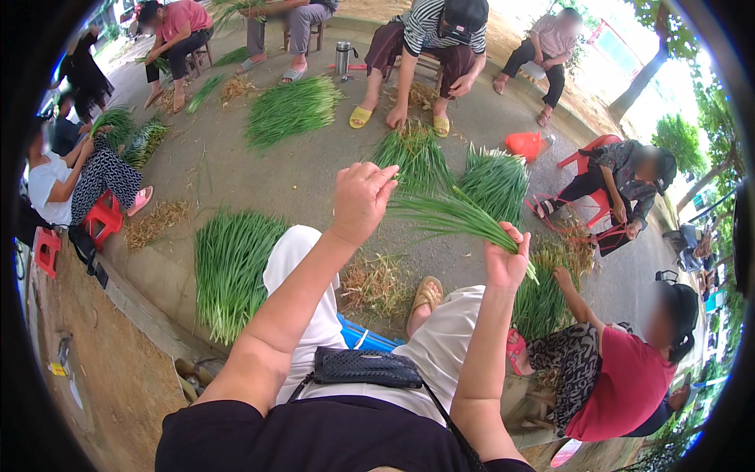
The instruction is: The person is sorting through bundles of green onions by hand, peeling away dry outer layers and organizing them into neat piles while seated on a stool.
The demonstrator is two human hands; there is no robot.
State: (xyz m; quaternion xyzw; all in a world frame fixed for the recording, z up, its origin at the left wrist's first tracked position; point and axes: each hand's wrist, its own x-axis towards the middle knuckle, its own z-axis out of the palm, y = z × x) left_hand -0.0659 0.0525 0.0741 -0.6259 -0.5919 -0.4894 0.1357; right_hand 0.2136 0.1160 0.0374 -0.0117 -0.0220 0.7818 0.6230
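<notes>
My right hand (508, 258) holds a small bunch of long green chives (463, 215) by the pale stem ends, leaves fanning to the left. My left hand (365, 197) is raised to the left of the bunch, thumb and fingertips pinched together. Whether a thin leaf is caught between them I cannot make out. On the ground by my left knee lies a wide, neatly aligned pile of chives (236, 271). Dry, brownish leaf scraps (376, 286) are heaped between my legs. Beyond my hands are a looser chive heap (416, 156) and another aligned pile (495, 180).
A black handbag (367, 367) rests on my lap. Several people sit around on low stools, sorting chives. Opposite, a person's hand (397, 116) touches the looser heap. A red plastic bag (527, 146) and a steel flask (342, 58) stand farther off. Red stools (105, 219) are at left.
</notes>
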